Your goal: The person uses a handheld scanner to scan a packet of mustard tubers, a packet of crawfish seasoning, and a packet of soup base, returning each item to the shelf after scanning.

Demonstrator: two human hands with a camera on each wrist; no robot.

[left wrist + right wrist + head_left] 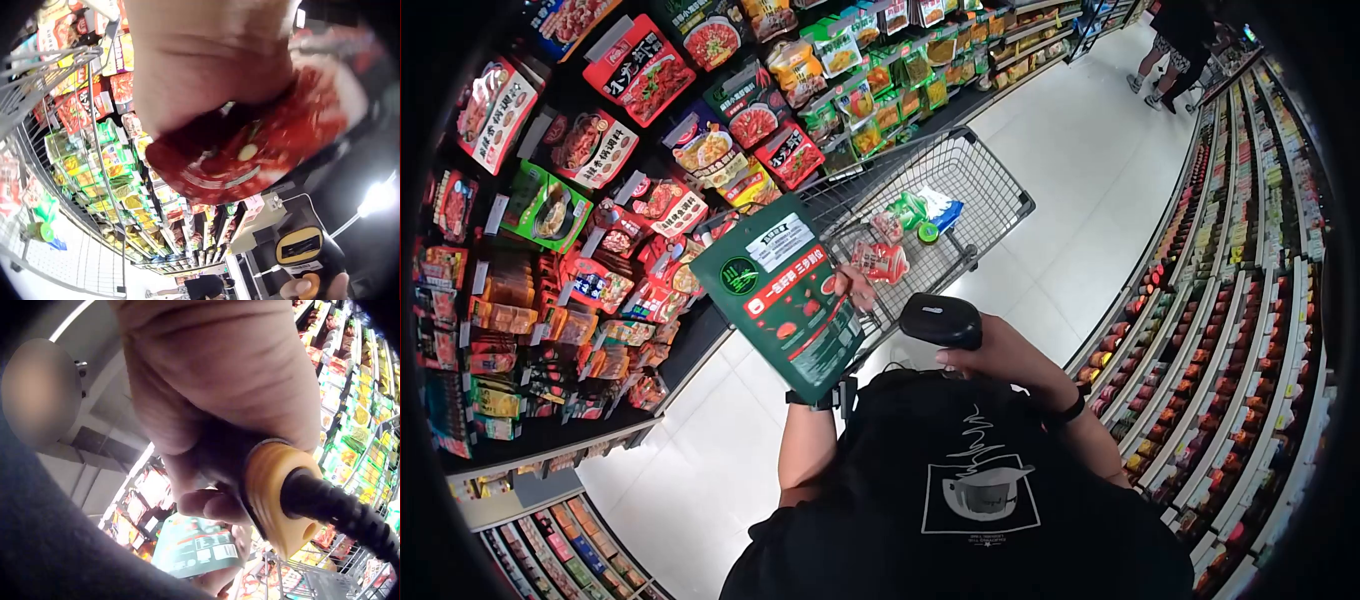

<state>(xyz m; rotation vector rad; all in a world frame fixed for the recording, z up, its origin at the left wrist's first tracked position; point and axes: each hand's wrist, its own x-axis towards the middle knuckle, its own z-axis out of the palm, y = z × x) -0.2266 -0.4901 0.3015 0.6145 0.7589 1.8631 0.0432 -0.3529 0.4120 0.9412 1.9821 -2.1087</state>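
Note:
A dark green food packet (785, 325) with a white label and its printed back toward the head camera is tilted in front of the shelf. My left hand (857, 288) grips it at the right edge, fingers showing there. In the left wrist view, the packet's red food picture (275, 150) shows beyond that hand. My right hand (985, 352) holds a black barcode scanner (940, 320) by its handle, close in front of my chest. The right wrist view shows its yellow collar (272, 490) and black coiled cord (337, 509), with the right fingers curled round the handle.
A wire shopping cart (1000, 185) stands ahead, holding red packs (880, 262), a green-and-white bag (908, 210) and a green-lidded item (927, 232). Hanging seasoning packets (640, 70) fill the left shelves. Long shelves of jars (1200, 380) curve along the right. A person (1180, 45) stands farther up the aisle.

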